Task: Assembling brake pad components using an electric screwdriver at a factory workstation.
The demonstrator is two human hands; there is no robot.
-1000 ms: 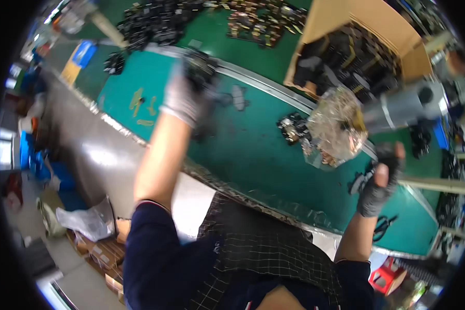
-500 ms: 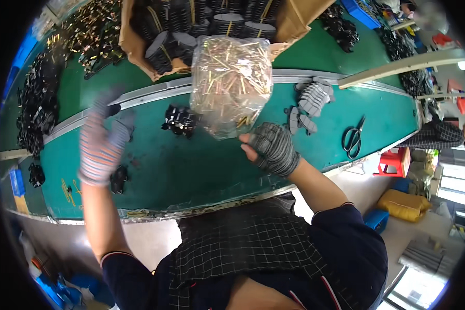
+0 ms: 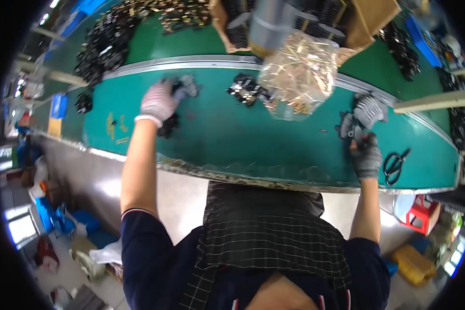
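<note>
My left hand (image 3: pixel 159 102), in a pale striped glove, reaches to a small group of grey brake pads (image 3: pixel 187 85) on the green table. Its fingers are smeared and partly hidden, so what they hold does not show. Just below that hand lies a black metal part (image 3: pixel 168 126). At the right, my right hand (image 3: pixel 368 159), in a dark grey glove with bare fingertips, is closed at the near edge of loose grey brake pads (image 3: pixel 346 125), pinching one. A neat row of brake pads (image 3: pixel 369 110) lies beyond it.
A clear bag of brass-coloured pins (image 3: pixel 299 75) lies mid-table, with shiny black clips (image 3: pixel 245 89) beside it. Behind stands a cardboard box (image 3: pixel 369 23) of black springs and pads. Black scissors (image 3: pixel 395 168) lie right; a metal rail (image 3: pixel 191 62) crosses the table.
The view has swung left. My right hand has left the bag's side for the brake pads at the right. My left hand has come down to the pads at the left.
</note>
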